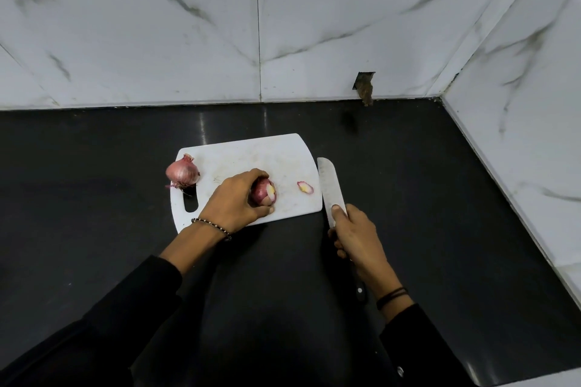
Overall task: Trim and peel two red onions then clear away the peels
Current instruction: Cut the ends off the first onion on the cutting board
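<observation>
Right hand (pixel 358 239) has its grip wrapped round the knife (pixel 328 185) beside the board (pixel 251 154); left hand (pixel 235 201) grip's holding a cut onion (pixel 267 192).

Tabletop (pixel 408 198) was black; cutting board (pixel 251 154) white. In left grip (pixel 235 201), trimmed onion (pixel 265 193) was purple-red, cut end pale yellow. Left of that grip, whole onion (pixel 182 172) was pink, streaked. In right grip (pixel 358 239), knife (pixel 330 185) was silver-bladed. Wall tiles (pixel 157 25) white, grey-veined.
</observation>
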